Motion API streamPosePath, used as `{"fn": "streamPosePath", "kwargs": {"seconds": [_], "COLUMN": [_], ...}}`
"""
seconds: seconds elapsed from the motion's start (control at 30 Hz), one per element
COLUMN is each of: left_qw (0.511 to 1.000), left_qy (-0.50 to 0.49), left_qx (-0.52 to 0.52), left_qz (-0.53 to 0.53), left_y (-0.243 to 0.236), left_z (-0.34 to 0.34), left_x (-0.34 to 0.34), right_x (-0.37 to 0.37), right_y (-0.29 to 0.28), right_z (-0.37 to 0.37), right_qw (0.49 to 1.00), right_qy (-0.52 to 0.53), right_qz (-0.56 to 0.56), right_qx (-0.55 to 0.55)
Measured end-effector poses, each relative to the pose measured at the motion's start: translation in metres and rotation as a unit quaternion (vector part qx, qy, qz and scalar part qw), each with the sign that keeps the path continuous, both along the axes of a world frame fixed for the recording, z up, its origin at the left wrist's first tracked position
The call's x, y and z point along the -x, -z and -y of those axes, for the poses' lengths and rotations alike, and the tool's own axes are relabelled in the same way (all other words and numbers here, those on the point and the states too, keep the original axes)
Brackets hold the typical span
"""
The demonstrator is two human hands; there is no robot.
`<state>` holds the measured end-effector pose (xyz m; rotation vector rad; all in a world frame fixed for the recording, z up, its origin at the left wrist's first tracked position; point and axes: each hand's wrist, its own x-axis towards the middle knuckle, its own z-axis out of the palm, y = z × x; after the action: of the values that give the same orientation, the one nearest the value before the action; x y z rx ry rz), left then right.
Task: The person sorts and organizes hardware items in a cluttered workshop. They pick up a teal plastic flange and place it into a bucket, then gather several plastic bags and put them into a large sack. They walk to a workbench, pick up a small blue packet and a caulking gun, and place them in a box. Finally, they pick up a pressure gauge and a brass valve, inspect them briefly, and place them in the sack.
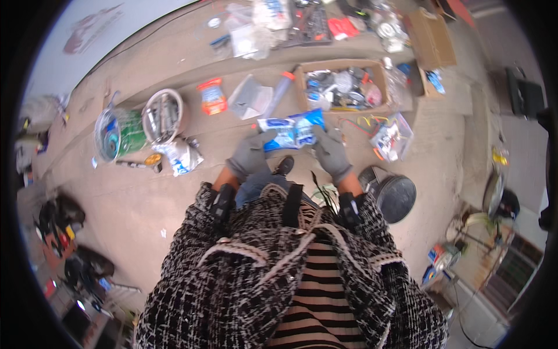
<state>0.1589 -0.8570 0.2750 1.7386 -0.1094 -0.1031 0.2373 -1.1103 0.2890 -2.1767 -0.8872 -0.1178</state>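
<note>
In the head view, my left hand [251, 152] and my right hand [330, 152], both in grey gloves, are closed on the two ends of blue-and-white plastic packets [279, 134], held over my feet. The packets appear to be two, side by side; whether they are joined I cannot tell. Beyond them lie an orange-and-blue packet [212, 96], a grey sheet [244, 98] and a clear tube with an orange cap [279, 92]. A clear bag [392, 139] with small items and coloured cords lies right of my right hand.
A cardboard box [299, 78] of mixed items sits ahead on concrete steps [186, 55], with more clutter above. At left stand a white bucket [164, 116], green and clear containers [131, 132] and a crumpled bag [179, 158]. A dark bucket [388, 198] is by my right side.
</note>
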Motion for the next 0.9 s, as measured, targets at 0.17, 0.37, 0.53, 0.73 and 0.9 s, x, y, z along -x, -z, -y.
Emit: {"fn": "streamPosePath", "kwargs": {"seconds": [0.17, 0.37, 0.53, 0.73, 0.9], "left_qw": [0.998, 0.998, 0.995, 0.976, 0.746], "left_qy": [-0.010, -0.046, -0.084, -0.181, -0.342], "left_qx": [0.011, -0.034, -0.037, 0.121, 0.557], "left_qz": [-0.067, 0.005, -0.027, 0.007, -0.124], "left_y": [0.002, -0.020, -0.019, 0.002, 0.015], "left_z": [0.015, 0.021, 0.007, -0.021, -0.078], "left_x": [0.010, 0.019, 0.033, 0.057, 0.072], "right_x": [0.004, 0.017, 0.010, 0.016, 0.003], "right_y": [0.001, -0.004, -0.006, -0.010, -0.006], "right_z": [-0.004, -0.022, -0.047, -0.103, -0.129], "right_qw": [0.992, 0.990, 0.959, 0.842, 0.877], "right_qy": [-0.038, -0.080, -0.126, -0.110, -0.171], "right_qz": [-0.111, -0.045, -0.228, -0.526, -0.442], "right_qx": [-0.049, 0.110, 0.114, -0.044, 0.074]}}
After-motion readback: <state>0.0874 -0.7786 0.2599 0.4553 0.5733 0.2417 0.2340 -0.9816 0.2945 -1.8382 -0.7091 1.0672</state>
